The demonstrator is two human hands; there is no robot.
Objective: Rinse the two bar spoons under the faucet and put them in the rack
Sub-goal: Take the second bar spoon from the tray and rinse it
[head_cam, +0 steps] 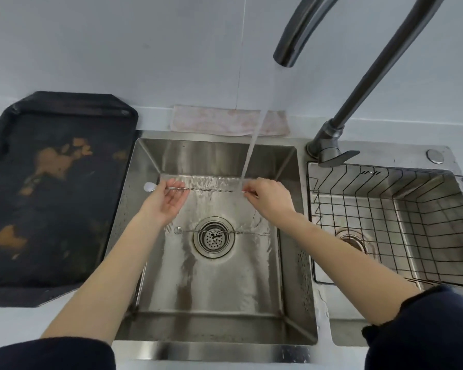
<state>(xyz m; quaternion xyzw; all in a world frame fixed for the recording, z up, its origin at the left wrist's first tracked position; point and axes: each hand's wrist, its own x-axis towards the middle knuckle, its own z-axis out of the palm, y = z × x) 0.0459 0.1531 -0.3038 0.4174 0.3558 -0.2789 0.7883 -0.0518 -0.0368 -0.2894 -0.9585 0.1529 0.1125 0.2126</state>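
We held first bar spoon (198, 188) under stream, left hand (164, 201) and right hand (268, 196) pinching ends; second spoon (219, 232) lay unrinsed in sink (289, 236); rack (385, 209) empty.

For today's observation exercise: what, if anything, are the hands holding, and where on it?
One twisted metal bar spoon: left hand near its bowl end, right hand at the opposite tip.

Pale counter (16, 324): dark tray (56, 198) left, pinkish cloth (225, 121), possibly damp, behind steel sink (214, 351).
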